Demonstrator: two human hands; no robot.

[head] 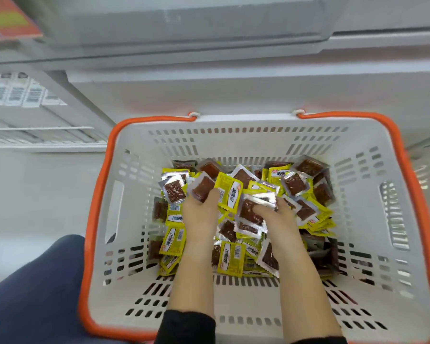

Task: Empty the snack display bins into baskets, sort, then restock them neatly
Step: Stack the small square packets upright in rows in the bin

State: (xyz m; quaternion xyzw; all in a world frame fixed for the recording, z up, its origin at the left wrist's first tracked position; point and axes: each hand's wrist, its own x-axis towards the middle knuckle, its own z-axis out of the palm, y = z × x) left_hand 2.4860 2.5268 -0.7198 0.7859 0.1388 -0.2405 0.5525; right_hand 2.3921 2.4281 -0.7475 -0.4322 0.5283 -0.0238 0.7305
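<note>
Fingers of left hand (201, 212) and right hand (278, 220) curled, each gripping snack packets (230, 192) heaped mid-basket (233, 301).

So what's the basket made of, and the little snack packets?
The basket looks like hard, matte white plastic with moulded slots, and an orange rim, likely plastic too. The snack packets look like thin, shiny plastic film, partly silvery like foil, with crimped zigzag edges.
</note>
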